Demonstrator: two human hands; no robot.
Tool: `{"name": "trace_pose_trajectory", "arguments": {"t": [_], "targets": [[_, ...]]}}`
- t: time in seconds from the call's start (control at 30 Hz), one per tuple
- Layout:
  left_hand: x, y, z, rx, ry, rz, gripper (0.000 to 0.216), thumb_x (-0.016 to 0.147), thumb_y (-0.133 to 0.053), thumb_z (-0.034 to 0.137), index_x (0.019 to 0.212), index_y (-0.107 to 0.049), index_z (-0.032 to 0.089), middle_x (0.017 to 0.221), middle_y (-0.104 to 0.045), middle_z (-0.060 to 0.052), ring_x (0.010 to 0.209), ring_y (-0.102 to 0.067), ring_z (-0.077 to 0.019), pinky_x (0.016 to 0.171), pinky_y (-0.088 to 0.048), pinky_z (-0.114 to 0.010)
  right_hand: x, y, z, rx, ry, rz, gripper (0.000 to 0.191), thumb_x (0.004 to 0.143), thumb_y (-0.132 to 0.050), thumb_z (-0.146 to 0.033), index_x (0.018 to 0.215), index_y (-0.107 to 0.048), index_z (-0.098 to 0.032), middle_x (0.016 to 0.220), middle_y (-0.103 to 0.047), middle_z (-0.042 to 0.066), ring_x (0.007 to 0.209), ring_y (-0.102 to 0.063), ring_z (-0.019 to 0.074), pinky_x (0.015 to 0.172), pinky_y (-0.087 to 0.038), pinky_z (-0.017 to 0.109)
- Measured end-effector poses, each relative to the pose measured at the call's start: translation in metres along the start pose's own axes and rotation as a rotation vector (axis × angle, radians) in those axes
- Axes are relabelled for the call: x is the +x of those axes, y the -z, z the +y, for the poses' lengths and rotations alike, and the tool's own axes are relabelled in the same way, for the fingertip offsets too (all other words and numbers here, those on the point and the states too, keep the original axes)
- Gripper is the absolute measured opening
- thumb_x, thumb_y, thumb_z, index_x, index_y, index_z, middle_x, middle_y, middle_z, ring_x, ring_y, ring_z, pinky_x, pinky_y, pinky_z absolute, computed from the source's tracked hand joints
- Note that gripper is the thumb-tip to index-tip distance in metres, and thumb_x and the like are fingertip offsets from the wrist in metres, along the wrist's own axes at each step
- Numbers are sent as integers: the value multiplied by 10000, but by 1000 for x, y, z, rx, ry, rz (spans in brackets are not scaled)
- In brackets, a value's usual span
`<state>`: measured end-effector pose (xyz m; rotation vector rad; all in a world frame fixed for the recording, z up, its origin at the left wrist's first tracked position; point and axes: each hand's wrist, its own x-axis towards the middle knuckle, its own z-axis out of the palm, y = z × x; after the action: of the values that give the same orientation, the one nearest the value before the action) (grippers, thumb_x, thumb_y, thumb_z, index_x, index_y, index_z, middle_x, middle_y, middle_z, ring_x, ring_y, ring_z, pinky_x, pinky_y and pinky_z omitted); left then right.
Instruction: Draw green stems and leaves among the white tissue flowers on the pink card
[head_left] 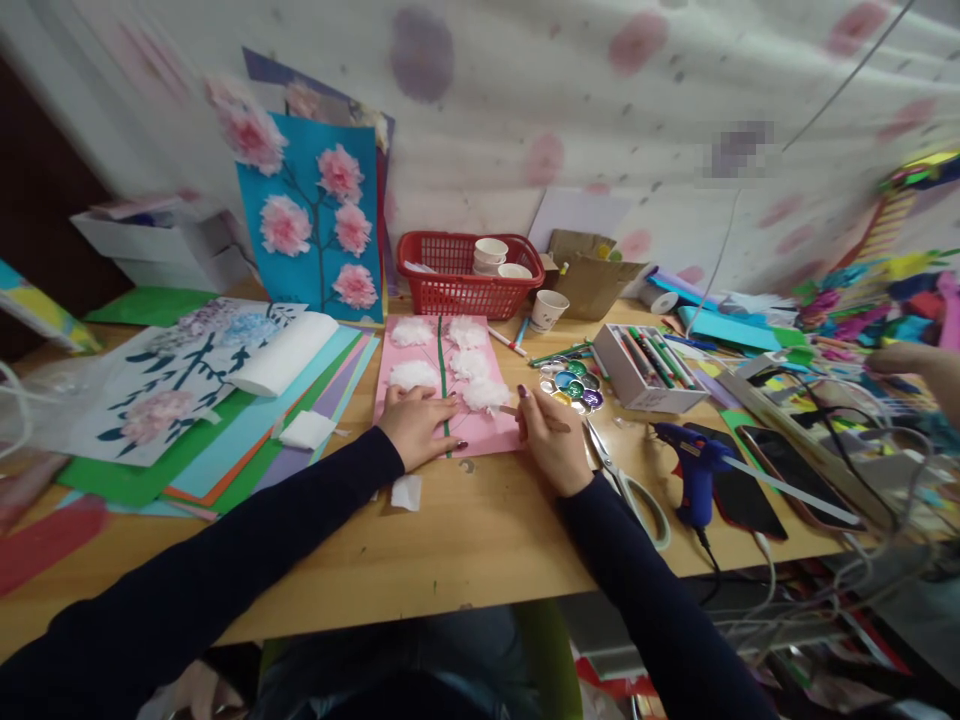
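1. Pressing down on a pink sheet (487, 432) of paper, the person's left hand (416, 425) lies flat with fingers stretched out, gripping nothing.
2. The right hand (551, 440) rests at the sheet's right edge, fingers pinched around a thin stick (508, 410) whose tip points at a white tissue flower (484, 393).
3. The pink sheet sits on the wooden tabletop (465, 540) directly in front of the person, between both hands. It carries several white tissue puffs on either side of a green stem (442, 365).
4. A paint palette (571, 385) lies just beside the sheet on the right, with a box of markers (645, 370) next to it.
5. Scissors (630, 490) lie close to the right wrist, and a blue glue gun (694, 470) stands further right, near two phones (787, 470).
6. A red basket (465, 275) holding paper cups stands behind the sheet, and a blue picture (315, 220) with pink flowers leans against the wall.
7. Coloured paper (247, 440) is stacked to the left.
8. Another person's hand (900, 360) shows at the far right edge.
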<state>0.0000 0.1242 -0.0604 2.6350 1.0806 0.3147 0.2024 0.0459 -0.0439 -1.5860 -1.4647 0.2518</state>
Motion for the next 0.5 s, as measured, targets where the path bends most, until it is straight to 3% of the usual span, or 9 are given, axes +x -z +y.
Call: {"name": "trace_pose_trajectory", "arguments": {"t": [0.13, 0.23, 0.4, 0.5], "targets": [[2, 1, 1, -39, -1, 16, 420, 798, -701, 417, 1193, -641, 288, 1337, -600, -56, 1261, -447, -387, 962, -246, -579, -6, 7, 0, 82, -21, 169, 539, 971, -383, -468, 494, -431, -219, 399, -455, -27, 403, -441, 113, 492, -334, 262], [4, 21, -2, -80, 4, 27, 304, 788, -706, 348, 1078, -700, 254, 1228, -672, -63, 1224, -475, -370, 970, -275, -550, -8, 9, -2, 182, -25, 249, 586, 962, -380, -499, 443, -401, -227, 360, -404, -33, 357, -384, 102, 437, -297, 265], [-14, 66, -19, -179, -8, -49, 117, 784, -669, 274, 859, -735, 214, 920, -726, -32, 949, -607, -223, 886, -406, -358, -8, 8, -8, 288, -9, 112, 574, 943, -449, -496, 444, -430, -211, 378, -426, -31, 380, -401, 95, 469, -322, 264], [-35, 68, -25, -246, 4, -184, 102, 744, -696, 297, 770, -723, 202, 784, -702, -7, 759, -621, -168, 709, -441, -268, -7, 7, -11, 170, 45, 48, 562, 948, -457, -462, 451, -451, -200, 404, -454, -20, 419, -429, 98, 506, -331, 268]]}}
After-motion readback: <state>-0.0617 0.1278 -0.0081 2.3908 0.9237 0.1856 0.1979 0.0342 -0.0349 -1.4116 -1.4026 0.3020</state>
